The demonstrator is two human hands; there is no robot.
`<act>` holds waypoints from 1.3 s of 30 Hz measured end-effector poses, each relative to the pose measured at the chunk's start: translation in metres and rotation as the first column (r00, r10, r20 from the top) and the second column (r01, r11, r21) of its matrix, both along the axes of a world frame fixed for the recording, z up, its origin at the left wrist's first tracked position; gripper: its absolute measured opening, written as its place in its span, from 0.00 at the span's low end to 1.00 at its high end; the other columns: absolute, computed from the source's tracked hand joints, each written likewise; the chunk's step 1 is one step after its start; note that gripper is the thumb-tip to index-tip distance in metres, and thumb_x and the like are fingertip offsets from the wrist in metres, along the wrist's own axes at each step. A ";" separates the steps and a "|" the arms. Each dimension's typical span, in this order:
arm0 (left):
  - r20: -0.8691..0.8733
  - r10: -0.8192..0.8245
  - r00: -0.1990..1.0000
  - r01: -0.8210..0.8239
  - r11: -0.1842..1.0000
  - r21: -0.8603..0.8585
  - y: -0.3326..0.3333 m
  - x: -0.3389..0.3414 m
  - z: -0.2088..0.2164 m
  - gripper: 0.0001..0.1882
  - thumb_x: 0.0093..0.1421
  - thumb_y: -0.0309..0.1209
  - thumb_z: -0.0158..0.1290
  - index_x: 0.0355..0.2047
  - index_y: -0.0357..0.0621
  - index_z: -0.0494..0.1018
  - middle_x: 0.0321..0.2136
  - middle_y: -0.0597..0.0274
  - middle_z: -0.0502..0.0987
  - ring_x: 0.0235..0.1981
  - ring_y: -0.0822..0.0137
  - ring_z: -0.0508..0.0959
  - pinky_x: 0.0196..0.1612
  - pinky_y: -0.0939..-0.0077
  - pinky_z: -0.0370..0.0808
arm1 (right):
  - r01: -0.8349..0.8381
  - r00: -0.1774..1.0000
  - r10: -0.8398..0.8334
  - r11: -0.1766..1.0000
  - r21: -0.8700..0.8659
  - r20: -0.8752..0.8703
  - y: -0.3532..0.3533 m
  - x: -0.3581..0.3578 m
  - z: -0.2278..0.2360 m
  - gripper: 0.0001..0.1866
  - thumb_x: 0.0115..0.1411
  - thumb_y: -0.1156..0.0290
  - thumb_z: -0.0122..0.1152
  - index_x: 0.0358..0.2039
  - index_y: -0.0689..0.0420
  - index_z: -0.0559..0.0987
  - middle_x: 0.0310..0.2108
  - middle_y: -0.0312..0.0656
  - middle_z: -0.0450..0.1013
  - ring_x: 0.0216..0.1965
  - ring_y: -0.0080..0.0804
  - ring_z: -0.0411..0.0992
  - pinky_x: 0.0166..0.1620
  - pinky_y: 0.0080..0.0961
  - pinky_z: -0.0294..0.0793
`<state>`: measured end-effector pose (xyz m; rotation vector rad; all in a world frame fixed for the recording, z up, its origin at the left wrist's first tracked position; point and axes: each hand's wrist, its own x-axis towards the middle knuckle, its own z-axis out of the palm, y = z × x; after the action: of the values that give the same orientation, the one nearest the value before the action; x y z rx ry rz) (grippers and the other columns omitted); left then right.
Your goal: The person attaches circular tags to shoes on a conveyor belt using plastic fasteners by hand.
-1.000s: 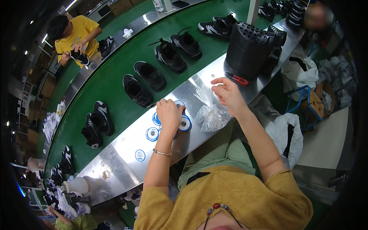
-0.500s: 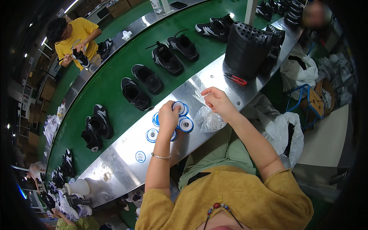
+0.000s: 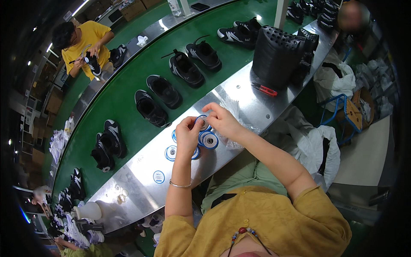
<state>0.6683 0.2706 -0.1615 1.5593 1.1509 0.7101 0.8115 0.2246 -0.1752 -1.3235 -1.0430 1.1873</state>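
Observation:
My left hand (image 3: 186,133) pinches a round white tag (image 3: 204,124) with a blue rim, thumb and fingers closed on its edge. My right hand (image 3: 223,122) is bent over the same tag from the right, fingers curled together at its edge. Whether they grip the tag or some tiny piece is too small to tell. Below the hands lie several more blue-rimmed round tags (image 3: 209,140), overlapping in loose piles. A single tag (image 3: 159,177) lies apart on the metal table. Clear plastic wrapping (image 3: 252,127) spreads beneath and beside my right hand.
Pairs of black-and-white sneakers (image 3: 162,91) stand along the green conveyor (image 3: 128,85) beyond the metal table (image 3: 139,165). A black boot-shaped container (image 3: 274,62) and red cutter (image 3: 267,90) sit right. Rubber bands (image 3: 123,196) lie left. Across the conveyor, a person in yellow (image 3: 87,38) handles a shoe.
My right hand has moved left, from above the clear plastic to the tag in my left hand. My left hand stays nearly in place. The person across has shifted the shoe slightly.

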 end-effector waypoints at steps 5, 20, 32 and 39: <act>0.056 0.022 0.998 -0.022 1.000 -0.017 -0.002 0.000 0.002 0.08 0.56 0.26 0.56 0.29 0.31 0.75 0.22 0.66 0.74 0.23 0.79 0.69 0.26 0.87 0.65 | 0.051 0.988 -0.054 0.998 0.023 0.145 0.004 -0.002 0.004 0.13 0.55 0.79 0.48 0.43 0.61 0.68 0.17 0.29 0.61 0.20 0.14 0.59 0.24 0.17 0.59; 0.186 -0.052 0.981 0.062 0.997 -0.046 -0.004 -0.001 0.002 0.11 0.60 0.31 0.52 0.33 0.32 0.76 0.25 0.65 0.76 0.26 0.78 0.70 0.32 0.85 0.67 | -0.012 0.999 0.007 0.995 0.096 0.049 0.010 0.005 -0.004 0.13 0.57 0.78 0.47 0.44 0.62 0.68 0.18 0.34 0.64 0.22 0.20 0.63 0.28 0.19 0.64; 0.271 -0.011 0.962 0.064 0.981 -0.185 0.015 -0.002 0.008 0.05 0.60 0.26 0.50 0.29 0.37 0.70 0.22 0.64 0.75 0.24 0.76 0.74 0.25 0.84 0.71 | -0.149 0.977 0.161 0.984 0.093 -0.141 0.020 0.009 0.004 0.08 0.59 0.75 0.50 0.38 0.64 0.71 0.19 0.34 0.68 0.21 0.19 0.65 0.26 0.19 0.65; 0.138 -0.063 0.988 0.075 0.993 -0.086 0.036 0.005 0.012 0.05 0.61 0.26 0.49 0.31 0.36 0.69 0.24 0.61 0.77 0.26 0.74 0.76 0.26 0.85 0.72 | -0.204 0.933 0.167 0.975 0.085 0.317 0.039 0.030 -0.003 0.08 0.55 0.68 0.55 0.30 0.60 0.76 0.20 0.44 0.72 0.22 0.32 0.71 0.28 0.26 0.68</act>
<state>0.6735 0.3069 -0.1499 1.4452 1.0111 0.6968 0.8413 0.2640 -0.1784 -1.3687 -1.4696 1.0572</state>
